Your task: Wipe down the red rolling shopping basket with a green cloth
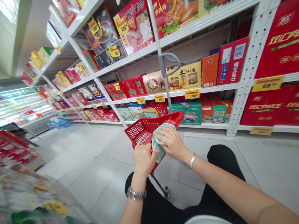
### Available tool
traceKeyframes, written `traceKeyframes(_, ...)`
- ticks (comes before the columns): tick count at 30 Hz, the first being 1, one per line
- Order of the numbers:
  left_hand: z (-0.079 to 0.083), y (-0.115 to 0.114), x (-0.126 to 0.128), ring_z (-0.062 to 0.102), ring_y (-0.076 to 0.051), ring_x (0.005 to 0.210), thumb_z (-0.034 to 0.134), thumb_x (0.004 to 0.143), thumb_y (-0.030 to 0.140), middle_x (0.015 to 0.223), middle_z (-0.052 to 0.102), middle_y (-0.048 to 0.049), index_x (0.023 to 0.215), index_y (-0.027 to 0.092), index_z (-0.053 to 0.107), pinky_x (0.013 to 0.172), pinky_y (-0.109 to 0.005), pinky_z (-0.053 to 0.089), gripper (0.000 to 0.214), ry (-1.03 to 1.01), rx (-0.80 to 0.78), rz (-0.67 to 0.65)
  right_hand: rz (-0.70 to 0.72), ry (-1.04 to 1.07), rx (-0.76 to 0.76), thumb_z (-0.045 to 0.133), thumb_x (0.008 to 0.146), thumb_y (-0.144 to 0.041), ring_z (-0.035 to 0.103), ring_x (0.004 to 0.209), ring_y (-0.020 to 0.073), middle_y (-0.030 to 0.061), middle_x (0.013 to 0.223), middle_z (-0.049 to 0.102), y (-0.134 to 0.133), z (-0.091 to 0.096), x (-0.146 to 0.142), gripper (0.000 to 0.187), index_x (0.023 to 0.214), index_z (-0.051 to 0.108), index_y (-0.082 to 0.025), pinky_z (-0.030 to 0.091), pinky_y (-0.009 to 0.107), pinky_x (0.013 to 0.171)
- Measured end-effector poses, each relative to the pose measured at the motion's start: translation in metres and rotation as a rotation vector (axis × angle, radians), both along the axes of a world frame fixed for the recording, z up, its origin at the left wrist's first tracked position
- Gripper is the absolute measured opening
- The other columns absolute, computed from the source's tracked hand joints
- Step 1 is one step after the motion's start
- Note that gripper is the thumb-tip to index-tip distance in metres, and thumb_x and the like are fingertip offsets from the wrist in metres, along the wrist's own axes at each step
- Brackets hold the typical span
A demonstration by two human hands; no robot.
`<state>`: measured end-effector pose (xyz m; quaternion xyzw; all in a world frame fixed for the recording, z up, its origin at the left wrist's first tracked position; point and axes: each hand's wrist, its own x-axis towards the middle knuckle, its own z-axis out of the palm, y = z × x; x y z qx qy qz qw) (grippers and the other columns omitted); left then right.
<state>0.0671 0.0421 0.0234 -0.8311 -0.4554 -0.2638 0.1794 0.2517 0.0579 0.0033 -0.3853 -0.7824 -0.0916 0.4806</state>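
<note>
In a supermarket aisle, white metal shelving [243, 77] carries rows of red gift boxes [268, 107]. One red plastic shopping basket [142, 130] is held out over the tiled floor [93, 155], one pale green cloth [161, 140] at its rim. The left hand [144, 158] curls closed on the cloth, and the right hand [170, 143] grips it from above, fingers nearly shut.

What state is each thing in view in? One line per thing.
Left hand: against the cloth's lower part, at the basket.
Right hand: resting on top of the cloth.
Mint-green cloth: bunched between both hands.
Red plastic basket: tilted, on a pole trolley.
Grey trolley handle: standing above the basket.
Metal wristwatch: on left wrist.
Silver bangle: on right wrist.
Gift boxes: standing upright on white shelves, price tags below.
</note>
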Motion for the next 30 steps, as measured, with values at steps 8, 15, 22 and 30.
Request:
traceKeyframes(8, 0.005, -0.004, 0.014, 0.068, -0.025, 0.069, 0.038, 0.097, 0.048, 0.066, 0.069, -0.0070, 0.071, 0.022, 0.060, 0.097, -0.047, 0.049, 0.043, 0.019, -0.028, 0.048, -0.259, 0.107, -0.203, 0.054, 0.094, -0.025, 0.064, 0.099, 0.0245, 0.0094, 0.103, 0.074, 0.069, 0.015, 0.071, 0.022, 0.099, 0.075, -0.021, 0.048, 0.040, 0.093)
traceKeyframes(15, 0.001, -0.007, 0.026, 0.068, -0.026, 0.068, 0.037, 0.096, 0.057, 0.064, 0.068, -0.0089, 0.071, 0.020, 0.061, 0.093, -0.047, 0.051, 0.051, 0.007, -0.009, 0.066, -0.233, 0.138, -0.159, 0.052, 0.093, -0.022, 0.063, 0.098, 0.0257, 0.0104, 0.101, 0.075, 0.061, 0.013, 0.068, 0.024, 0.094, 0.075, -0.018, 0.048, 0.042, 0.094)
traceKeyframes(22, -0.001, -0.015, 0.029, 0.068, -0.026, 0.070, 0.032, 0.098, 0.056, 0.065, 0.068, -0.0093, 0.073, 0.019, 0.061, 0.094, -0.048, 0.050, 0.053, -0.009, -0.013, 0.077, 0.025, 0.061, 0.007, 0.056, 0.089, -0.026, 0.058, 0.110, 0.0269, 0.0068, 0.104, 0.073, -0.011, 0.004, 0.001, 0.020, 0.099, 0.073, -0.024, 0.039, 0.048, 0.105)
traceKeyframes(30, 0.002, -0.021, 0.008, 0.070, -0.025, 0.097, 0.027, 0.101, 0.041, 0.097, 0.078, -0.0073, 0.099, 0.023, 0.072, 0.115, -0.065, 0.026, 0.048, -0.189, -0.248, -0.033, 0.080, -0.007, -0.031, 0.057, 0.090, -0.025, 0.060, 0.097, 0.0236, 0.0051, 0.090, 0.071, -0.018, 0.013, 0.010, 0.012, 0.088, 0.069, -0.023, 0.041, 0.045, 0.102)
